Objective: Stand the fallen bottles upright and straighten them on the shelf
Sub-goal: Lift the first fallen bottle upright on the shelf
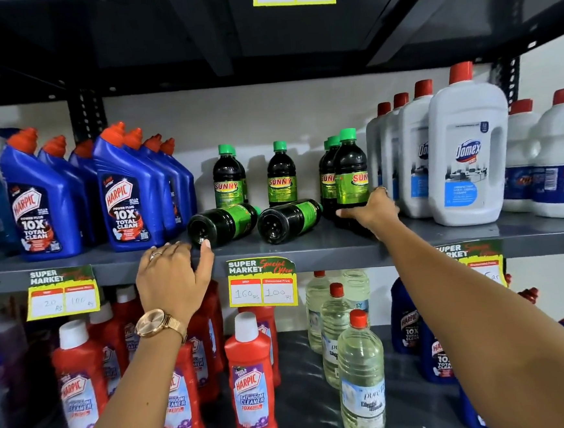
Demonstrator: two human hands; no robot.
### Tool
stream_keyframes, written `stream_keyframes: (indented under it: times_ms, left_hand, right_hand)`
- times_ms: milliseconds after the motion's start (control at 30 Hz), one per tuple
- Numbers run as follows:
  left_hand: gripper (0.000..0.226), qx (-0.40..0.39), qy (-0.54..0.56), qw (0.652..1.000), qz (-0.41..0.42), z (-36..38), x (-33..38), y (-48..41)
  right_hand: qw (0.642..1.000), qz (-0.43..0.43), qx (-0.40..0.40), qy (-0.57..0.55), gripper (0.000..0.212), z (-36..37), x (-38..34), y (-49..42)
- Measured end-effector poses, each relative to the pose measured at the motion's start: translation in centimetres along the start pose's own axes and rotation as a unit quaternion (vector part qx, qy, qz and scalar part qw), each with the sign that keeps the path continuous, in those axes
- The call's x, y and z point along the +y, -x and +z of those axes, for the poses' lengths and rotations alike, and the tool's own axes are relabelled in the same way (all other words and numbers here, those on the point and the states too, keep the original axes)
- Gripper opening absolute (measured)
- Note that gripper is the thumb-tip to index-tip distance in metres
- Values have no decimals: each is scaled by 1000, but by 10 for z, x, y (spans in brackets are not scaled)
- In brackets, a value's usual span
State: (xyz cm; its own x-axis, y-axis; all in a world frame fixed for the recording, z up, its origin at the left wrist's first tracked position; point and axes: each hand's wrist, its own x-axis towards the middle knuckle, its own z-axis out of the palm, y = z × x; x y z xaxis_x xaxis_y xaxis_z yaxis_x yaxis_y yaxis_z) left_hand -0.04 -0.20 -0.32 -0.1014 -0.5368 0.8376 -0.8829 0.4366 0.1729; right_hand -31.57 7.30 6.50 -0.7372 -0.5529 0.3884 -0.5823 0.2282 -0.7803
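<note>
1. Surface: grey metal shelf (310, 245), dark slotted uprights, underside of the next shelf fills 12 o'clock; plain pale wall behind
2. Two fallen bottles on the middle shelf, dark liquid, green labels, bases toward camera, caps toward the wall: left fallen bottle (222, 223), right fallen bottle (288, 220), side by side, just apart
3. Upright SUNNY bottles (281, 175) behind them, green caps; one group at 1 o'clock of the fallen pair
4. Left hand (172, 280) at the shelf lip, 7 o'clock of the left fallen bottle; grip open, thumb tip touching that bottle's base, fingers on the shelf edge, holding nothing. Ring and gold watch (159, 324) on it
5. Right hand (371, 211) reaches in to the front upright SUNNY bottle (350, 174); grip against its lower body, thumb out toward 9 o'clock; cannot tell if fingers close round it
6. Blue Harpic bottles (127, 195) at 9 o'clock, white Domex jugs (468, 155) at 3 o'clock
7. Yellow price tags (262, 283) hang off the shelf edge
8. Lower shelf at 6 o'clock: red Harpic bottles (251, 381), clear bottles with red caps (361, 380)
</note>
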Motion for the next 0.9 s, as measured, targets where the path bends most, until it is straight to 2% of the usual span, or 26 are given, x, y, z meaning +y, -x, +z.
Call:
stream_keyframes:
  times_ms: [33,67,167,200,333,400,433,533,567,600,733,900]
  left_hand:
    - [59,1,1,1000,0,0,0,0]
    - [58,3,1,1000,-1,1,0,0]
    - [57,6,3,1000,-2,1,0,0]
    - [56,7,2,1000,-3,1,0,0]
    - [57,0,3,1000,-3,1,1,0]
    - [58,-4,2,1000,-3,1,1,0]
    - [59,-7,2,1000,-2,1,1,0]
    - [60,-8,-1,1000,-2,0,0,1]
    - [60,-9,0,1000,-3,0,0,1]
    - [60,-9,1,1000,-4,0,0,1]
    - [60,-8,2,1000,-6,2,0,0]
    - [59,-12,-1,1000,-7,3,0,0]
  right_hand:
    - [1000,9,-10,11,103,1,-1,2]
    - [999,19,-27,-1,100,2,-1,1]
    - [996,16,-37,-84,49,1,1,-3]
    - [996,13,-32,-81,48,1,2,-3]
    - [997,20,-28,67,112,3,3,-3]
    - [996,16,-40,79,123,6,1,-1]
    - [997,13,-43,64,117,6,0,-2]
    - [999,-4,-20,-44,63,2,5,-8]
    - [998,-6,-17,-61,51,2,6,-8]
    - [998,-9,-20,-59,48,1,6,-8]
    - [999,-40,-24,16,61,3,1,-1]
    - [998,-48,-37,31,56,0,-1,-1]
